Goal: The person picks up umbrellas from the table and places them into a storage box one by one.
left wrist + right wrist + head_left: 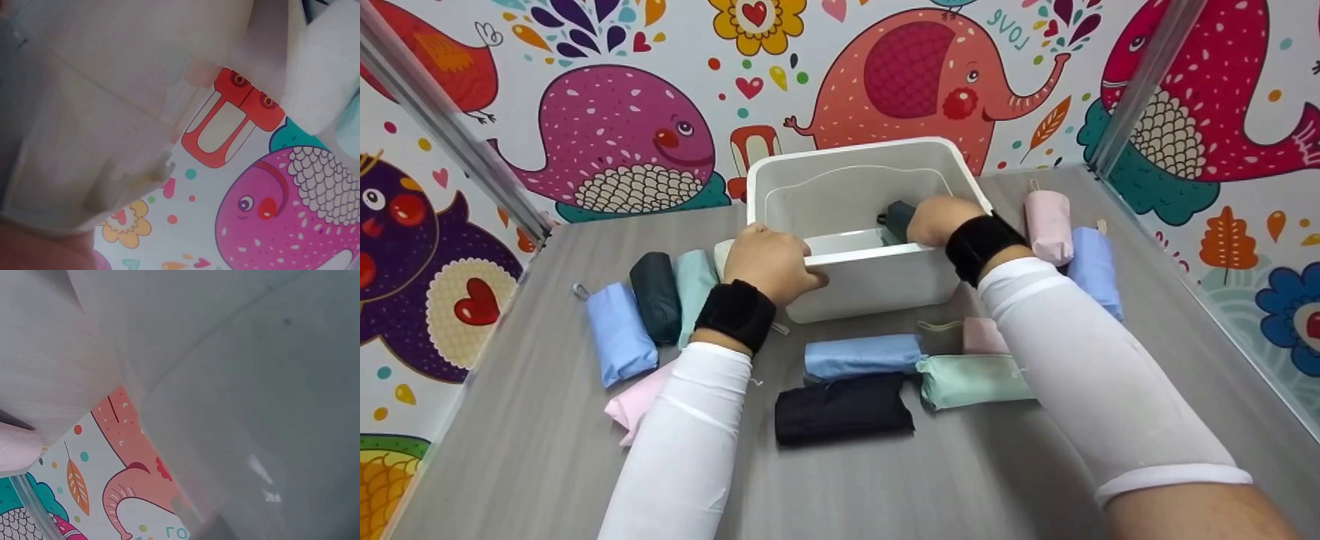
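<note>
A white plastic bin [877, 281] stands on the grey table against the back wall. My left hand [769, 264] grips its front rim near the left corner, with the thumb outside. Reaching over the front right rim, my right hand [943, 220] holds a dark grey-green folded umbrella [898, 219] inside the bin; the fingers are mostly hidden. Bin wall [112, 79] fills much of the left wrist view, where part of the left hand [45, 248] shows at the lower left. In the right wrist view the bin [225, 382] hides the right hand's hold.
Left of the bin lie blue [620, 334], dark green [655, 296], mint [695, 285] and pink [637, 401] folded umbrellas. In front are blue [862, 355], black [844, 410], light green [971, 381] and pink [982, 336] ones. Pink [1048, 225] and blue [1093, 268] ones lie right.
</note>
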Tool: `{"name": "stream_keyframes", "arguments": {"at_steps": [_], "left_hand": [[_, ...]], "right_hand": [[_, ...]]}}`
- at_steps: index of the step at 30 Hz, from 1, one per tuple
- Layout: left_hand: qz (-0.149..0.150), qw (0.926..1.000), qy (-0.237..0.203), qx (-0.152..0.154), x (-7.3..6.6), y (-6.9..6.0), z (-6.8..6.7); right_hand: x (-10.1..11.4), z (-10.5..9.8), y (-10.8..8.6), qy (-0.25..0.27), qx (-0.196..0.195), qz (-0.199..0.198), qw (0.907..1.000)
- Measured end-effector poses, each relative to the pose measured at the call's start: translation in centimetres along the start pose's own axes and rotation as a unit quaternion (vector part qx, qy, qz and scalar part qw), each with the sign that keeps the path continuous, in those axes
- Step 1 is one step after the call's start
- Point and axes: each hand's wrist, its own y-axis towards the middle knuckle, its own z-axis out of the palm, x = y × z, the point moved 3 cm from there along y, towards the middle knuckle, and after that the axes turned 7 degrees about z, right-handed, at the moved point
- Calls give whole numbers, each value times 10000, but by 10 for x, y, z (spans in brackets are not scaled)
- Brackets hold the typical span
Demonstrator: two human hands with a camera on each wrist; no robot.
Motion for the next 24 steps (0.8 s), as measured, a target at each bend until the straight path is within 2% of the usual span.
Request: {"name": "stream_keyframes", "arguments": {"at_steps": [24], "left_hand": [[38,10000,65,1,0,1,1]], "right_hand": [[-1,1,-2,211,23,107,9997]]}}
